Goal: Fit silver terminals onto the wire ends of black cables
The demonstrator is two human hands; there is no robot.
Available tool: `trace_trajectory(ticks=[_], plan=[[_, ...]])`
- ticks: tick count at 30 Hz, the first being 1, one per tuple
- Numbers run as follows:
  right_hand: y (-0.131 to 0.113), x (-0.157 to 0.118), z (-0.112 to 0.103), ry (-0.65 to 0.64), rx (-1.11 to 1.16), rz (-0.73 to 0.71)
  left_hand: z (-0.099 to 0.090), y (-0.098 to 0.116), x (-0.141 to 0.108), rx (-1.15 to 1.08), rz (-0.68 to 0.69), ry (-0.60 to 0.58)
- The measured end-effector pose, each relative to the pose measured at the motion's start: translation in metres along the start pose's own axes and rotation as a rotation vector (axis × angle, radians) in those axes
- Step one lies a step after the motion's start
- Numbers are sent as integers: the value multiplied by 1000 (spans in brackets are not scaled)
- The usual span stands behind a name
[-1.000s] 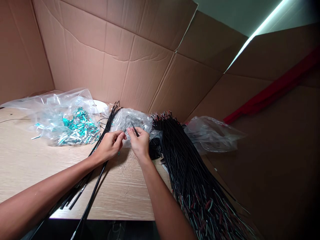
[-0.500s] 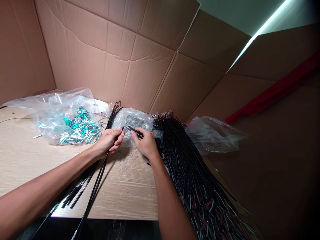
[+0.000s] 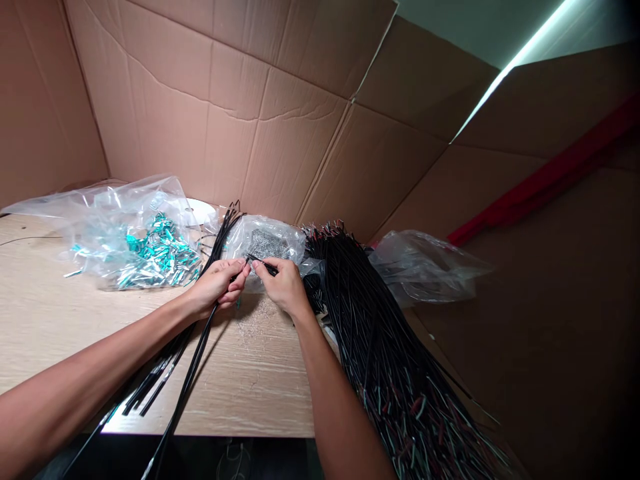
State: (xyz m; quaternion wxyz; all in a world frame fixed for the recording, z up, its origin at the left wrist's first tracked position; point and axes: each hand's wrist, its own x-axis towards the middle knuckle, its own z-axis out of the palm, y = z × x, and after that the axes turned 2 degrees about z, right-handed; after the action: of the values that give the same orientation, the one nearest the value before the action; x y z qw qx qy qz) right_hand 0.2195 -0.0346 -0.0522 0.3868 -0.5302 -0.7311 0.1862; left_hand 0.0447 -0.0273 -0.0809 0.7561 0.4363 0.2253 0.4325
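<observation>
My left hand (image 3: 223,283) is closed around black cables (image 3: 194,360), with one cable end sticking up between thumb and forefinger. Below the hand, the cables hang down over the table's front edge. In my right hand (image 3: 283,285) is a pair of small black snips (image 3: 269,267), gripped in closed fingers. The tips of the snips meet the cable end at my left fingertips; whether the blades are closed on it is too small to tell. Just behind both hands lies a clear bag (image 3: 267,240) of fine silvery bits.
A large bag (image 3: 145,257) of teal and silver strips lies on the left. Next to it, more black cables (image 3: 223,230) lie across the wooden table (image 3: 260,400). A thick bundle of black cables (image 3: 360,307) fills the right side, beside a crumpled clear bag (image 3: 430,270). Cardboard walls (image 3: 200,100) surround the table.
My right hand has moved left, bringing the snips from just right of the cable end onto it. My left hand has stayed almost still, holding the cables.
</observation>
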Motion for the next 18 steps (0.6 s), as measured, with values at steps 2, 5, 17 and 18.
trace_trajectory(ticks=[2, 5, 17, 18], plan=[[1, 1, 0, 0, 16, 29, 0, -1, 1, 10, -3, -5], [5, 2, 1, 6, 104, 101, 0, -2, 2, 49, 21, -7], [0, 0, -9, -131, 532, 340, 0, 2, 1, 265, 169, 32], [-1, 0, -9, -133, 528, 333, 0, 1, 1, 272, 171, 27]])
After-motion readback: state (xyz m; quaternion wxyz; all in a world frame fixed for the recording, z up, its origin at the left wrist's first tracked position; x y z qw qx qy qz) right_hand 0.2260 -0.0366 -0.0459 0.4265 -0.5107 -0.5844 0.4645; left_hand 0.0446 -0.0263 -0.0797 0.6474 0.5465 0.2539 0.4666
